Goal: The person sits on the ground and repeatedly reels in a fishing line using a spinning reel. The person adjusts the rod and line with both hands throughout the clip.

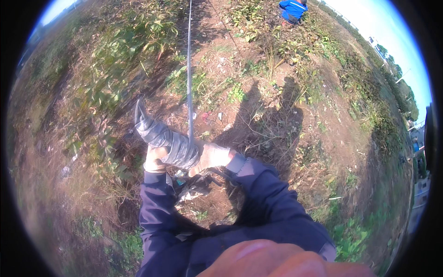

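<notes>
A roll of grey strip, perhaps drip tape or plastic film, is wound thickly in a long tilted bundle before me. My left hand, in a pale glove, grips the bundle from below near its middle. Around its right end closes my right hand, gloved as well, with its fingers partly hidden. From the bundle, beside my right hand, a taut grey strip runs straight away over the soil to the top edge. At the bundle's far left end a loop of strip sticks up.
Leafy crop rows flank the bare soil strip on the left and right. A person in a blue jacket is low among plants at the top right. Dark and pale plastic scraps lie below my hands; dry stems cover the ground ahead.
</notes>
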{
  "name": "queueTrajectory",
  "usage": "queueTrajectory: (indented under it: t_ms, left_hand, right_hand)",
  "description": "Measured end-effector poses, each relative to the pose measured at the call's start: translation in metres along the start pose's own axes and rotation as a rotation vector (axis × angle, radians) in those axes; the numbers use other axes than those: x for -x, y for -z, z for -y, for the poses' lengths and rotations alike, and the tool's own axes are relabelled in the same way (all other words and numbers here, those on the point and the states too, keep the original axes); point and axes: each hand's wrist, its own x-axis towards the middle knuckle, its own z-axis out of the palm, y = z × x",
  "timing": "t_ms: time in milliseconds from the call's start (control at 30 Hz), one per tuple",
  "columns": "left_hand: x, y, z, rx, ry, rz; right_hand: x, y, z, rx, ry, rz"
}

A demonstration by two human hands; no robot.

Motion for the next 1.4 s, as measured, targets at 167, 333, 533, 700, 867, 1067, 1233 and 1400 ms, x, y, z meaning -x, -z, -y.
queueTrajectory:
  t_ms: [167,333,533,700,867,1067,1233,1400]
  left_hand:
    - [-0.001,-0.011,0.000,0.077,-0.048,-0.064]
    - [-0.010,-0.016,0.014,-0.145,-0.168,-0.321]
    - [-0.015,-0.019,0.020,-0.174,-0.236,-0.477]
    - [-0.011,-0.014,0.007,-0.265,-0.209,-0.418]
    - [0.000,0.009,0.006,-0.220,-0.111,-0.159]
    - [0.011,0.016,-0.003,-0.236,0.032,-0.066]
    - [-0.005,-0.014,0.008,-0.285,-0.109,-0.283]
    - [-0.014,-0.021,0.020,-0.193,-0.187,-0.516]
  right_hand:
    - [-0.001,-0.022,-0.001,0.056,0.067,-0.203]
    - [-0.003,-0.020,-0.005,0.241,-0.001,-0.455]
    - [-0.015,-0.024,0.001,0.565,-0.129,-0.505]
    - [-0.006,-0.009,0.013,0.305,-0.048,-0.307]
    - [-0.005,0.009,0.011,-0.008,-0.028,-0.024]
    - [0.012,-0.011,0.010,-0.012,0.064,-0.036]
    - [0.004,-0.027,0.004,0.203,-0.052,-0.330]
    - [-0.005,-0.040,0.001,0.657,-0.170,-0.442]
